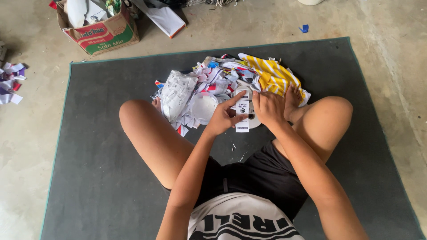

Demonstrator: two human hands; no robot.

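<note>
- Dark grey mat (89, 178) is lying on the concrete floor (391, 66), and a person is sitting cross-legged on it, both hands working at its centre, just in front of the crossed legs.
- The left hand (221, 118) is gripping a narrow white label strip (242, 116) with black print; its fingers (235, 98) are closing narrowly on the strip, the forefinger stretching along its upper edge.
- The right hand (268, 108) is resting just beside the strip on its right side, fingers curling downward; whether they are pinching the strip cannot be told, as the hand is covering the contact.
- The strip is hanging upright between the two hands, its lower end lying over a white round roll (254, 121) on the mat.
- A heap of cut fabric scraps (209, 84) is sitting on the far side of the hands, touching the feet; a yellow-and-white striped piece (271, 73) is lying at its right end.
- A white mesh-like piece (177, 94) is lying at the left end of the heap.
- A cardboard box (100, 31) is standing far left, off the mat.
- Loose scraps (11, 82) are lying at the left edge of the floor.
</note>
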